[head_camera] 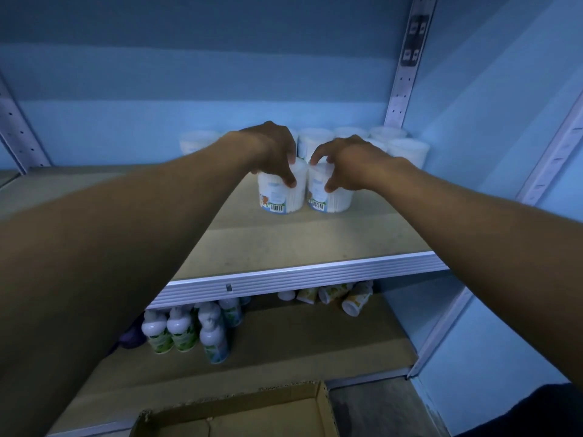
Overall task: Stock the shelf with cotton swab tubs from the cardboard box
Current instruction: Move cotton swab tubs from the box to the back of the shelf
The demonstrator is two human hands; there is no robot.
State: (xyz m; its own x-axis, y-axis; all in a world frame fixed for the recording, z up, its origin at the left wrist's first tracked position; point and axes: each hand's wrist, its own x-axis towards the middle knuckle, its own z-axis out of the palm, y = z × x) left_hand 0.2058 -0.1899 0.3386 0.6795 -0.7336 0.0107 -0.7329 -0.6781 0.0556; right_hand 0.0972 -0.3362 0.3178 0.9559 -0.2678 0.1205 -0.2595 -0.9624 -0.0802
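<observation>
Two clear cotton swab tubs with barcode labels stand side by side on the upper shelf board [299,244]. My left hand [271,149] grips the top of the left tub [277,197] from above. Beside it, my right hand [347,162] grips the top of the right tub [331,197] the same way. Both tubs rest on the board and touch each other. Several more tubs [407,151] stand in rows at the back right of the shelf, and one tub [195,143] sits alone at the back left. The cardboard box [239,414] lies open below, at the bottom edge.
On the lower shelf, several white-capped bottles [183,329] stand at the left and a few bottles [356,299] lie toppled at the right. A perforated metal upright [403,83] rises at the back right. The shelf's white front lip [299,277] runs across the middle.
</observation>
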